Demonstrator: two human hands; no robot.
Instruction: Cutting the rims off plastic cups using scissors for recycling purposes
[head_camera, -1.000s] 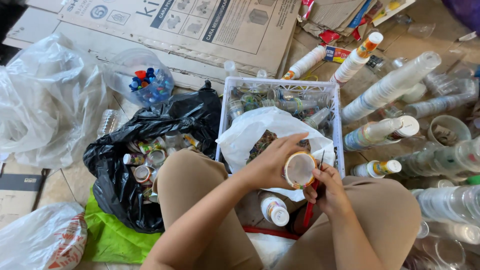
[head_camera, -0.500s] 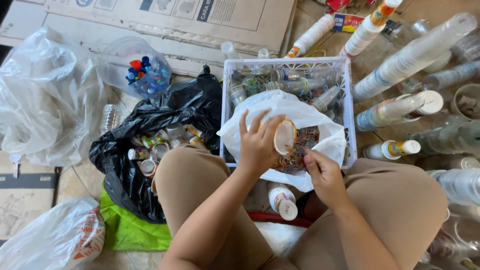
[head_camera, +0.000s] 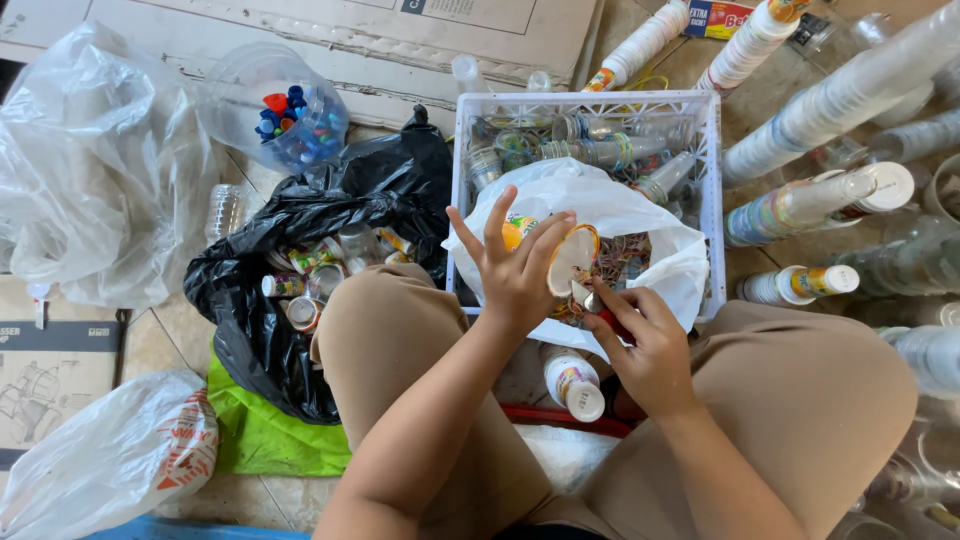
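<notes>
My left hand (head_camera: 515, 265) grips a small plastic cup (head_camera: 568, 258) with a yellow-orange label, its whitish sealed end turned toward me. My right hand (head_camera: 645, 345) pinches a small red-handled tool (head_camera: 600, 312) against the cup's lower edge. Both hands hover over a white plastic bag (head_camera: 640, 215) full of peeled labels and scraps, which lies in a white crate (head_camera: 712, 150). Another small cup (head_camera: 575, 383) lies on the floor between my knees.
A black bag (head_camera: 320, 215) of small cups lies open at the left, over a green bag (head_camera: 265, 440). A clear bag of coloured caps (head_camera: 285, 115) sits behind it. Long stacks of cups (head_camera: 820, 110) lie at the right. Cardboard (head_camera: 380, 35) lies beyond the crate.
My hands moved forward from my lap to over the white bag. The left hand turned the cup and the right hand came up to its lower edge with the tool.
</notes>
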